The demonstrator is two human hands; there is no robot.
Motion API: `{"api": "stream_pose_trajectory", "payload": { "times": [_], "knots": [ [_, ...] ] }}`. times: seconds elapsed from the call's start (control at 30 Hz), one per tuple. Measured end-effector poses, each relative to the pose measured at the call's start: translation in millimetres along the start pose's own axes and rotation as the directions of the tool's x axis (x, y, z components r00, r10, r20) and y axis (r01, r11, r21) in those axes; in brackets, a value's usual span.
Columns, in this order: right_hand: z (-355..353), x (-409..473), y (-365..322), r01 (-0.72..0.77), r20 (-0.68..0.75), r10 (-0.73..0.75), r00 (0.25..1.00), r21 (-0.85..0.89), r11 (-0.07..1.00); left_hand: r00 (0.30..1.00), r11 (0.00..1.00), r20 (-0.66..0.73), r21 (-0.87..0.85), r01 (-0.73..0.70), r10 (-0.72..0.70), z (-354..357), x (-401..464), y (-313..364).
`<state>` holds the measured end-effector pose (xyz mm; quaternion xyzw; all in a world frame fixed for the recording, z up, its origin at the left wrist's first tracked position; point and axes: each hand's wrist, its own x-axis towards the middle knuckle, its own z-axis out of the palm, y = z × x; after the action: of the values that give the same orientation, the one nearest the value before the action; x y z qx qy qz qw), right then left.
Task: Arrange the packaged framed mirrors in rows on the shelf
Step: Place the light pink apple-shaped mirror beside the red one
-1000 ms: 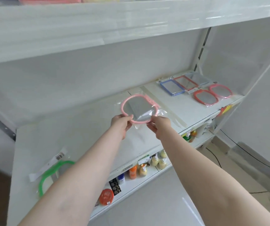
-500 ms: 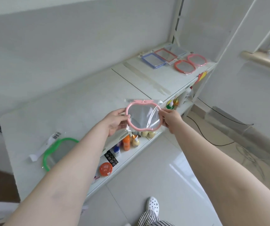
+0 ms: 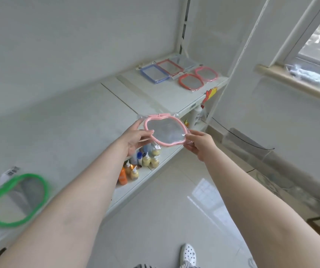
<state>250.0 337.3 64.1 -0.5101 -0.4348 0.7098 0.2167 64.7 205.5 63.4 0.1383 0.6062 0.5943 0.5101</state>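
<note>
1. Two hands hold one pink mirror (image 3: pixel 166 130) in its clear wrap, in the air just past the shelf's (image 3: pixel 78 120) front edge, above the bottles (image 3: pixel 145 159) on the lower shelf (image 3: pixel 145 176).
2. Left hand (image 3: pixel 136 137) pinches the frame's left side, thumb on top and fingers under the wrap.
3. Right hand (image 3: pixel 199 143) pinches the frame's right side, fingers curled round the edge.
4. Five mirrors lie at the shelf's far right end: a blue one (image 3: pixel 154 73) and a red one (image 3: pixel 170 67) side by side, a grey one (image 3: pixel 182 60) behind them, an orange one (image 3: pixel 191 81) and a second pink one (image 3: pixel 206 74) nearer the front edge.
5. One green mirror (image 3: pixel 18 199) lies flat at the shelf's near left end, well apart from the others, with a barcode tag (image 3: pixel 10 172) at its top.
6. Below, a white dotted shoe (image 3: pixel 189 255) stands on the tiled floor (image 3: pixel 165 219).
</note>
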Motion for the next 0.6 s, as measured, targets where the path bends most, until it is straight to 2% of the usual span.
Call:
{"api": "stream_pose_trajectory", "payload": {
  "times": [0.13, 0.3, 0.6],
  "knots": [
    [-46.1, 26.8, -26.2, -0.001, 0.023, 0.003, 1.0, -0.071, 0.997, 0.994, 0.993, -0.091, -0.096, -0.067, 0.058, 47.9, 28.4, -1.4],
    [-74.8, 57.9, -51.8, -0.018, 0.072, 0.026, 0.997, -0.114, 0.993, 0.984, 0.984, -0.153, -0.135, -0.114, 0.093, 84.2, 54.1, 0.4],
    [-59.8, 116.0, -82.0, 0.011, 0.176, 0.022, 0.984, -0.183, 0.983, 0.964, 0.995, -0.255, -0.046, -0.085, 0.071, 85.4, 108.3, 32.8]
  ]
}}
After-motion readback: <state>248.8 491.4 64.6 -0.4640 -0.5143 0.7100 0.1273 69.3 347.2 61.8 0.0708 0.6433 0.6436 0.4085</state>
